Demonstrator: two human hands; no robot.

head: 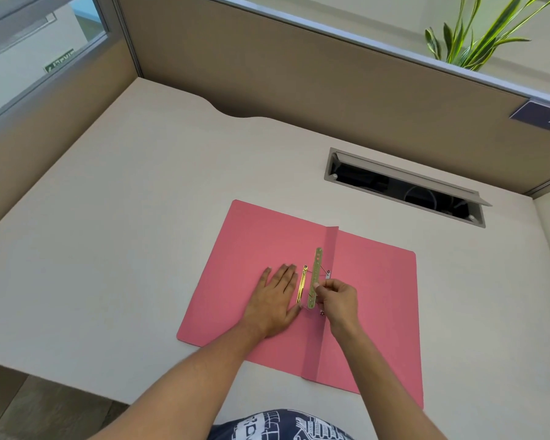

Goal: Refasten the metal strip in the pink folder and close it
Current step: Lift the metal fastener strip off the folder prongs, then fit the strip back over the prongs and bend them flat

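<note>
Bench [108, 249]: pink folder [378, 296] lies open, thin and pliable. Left hand [275, 300] presses flat, grip empty, on the left leaf. Right hand [338, 300] pinches the light, springy metal strip [315, 274] near its near end, beside the spine; a gold bar [301, 285] lies just left.

Matt pink card for the folder [267, 242], smooth, creased along the spine. Shiny brass-coloured metal on the strip [315, 277] and on the thin prongs [301, 287] left of it. Pale matt laminate on the desk [140, 201]. Beige cloth-like partition [267, 65] at the far side.
</note>
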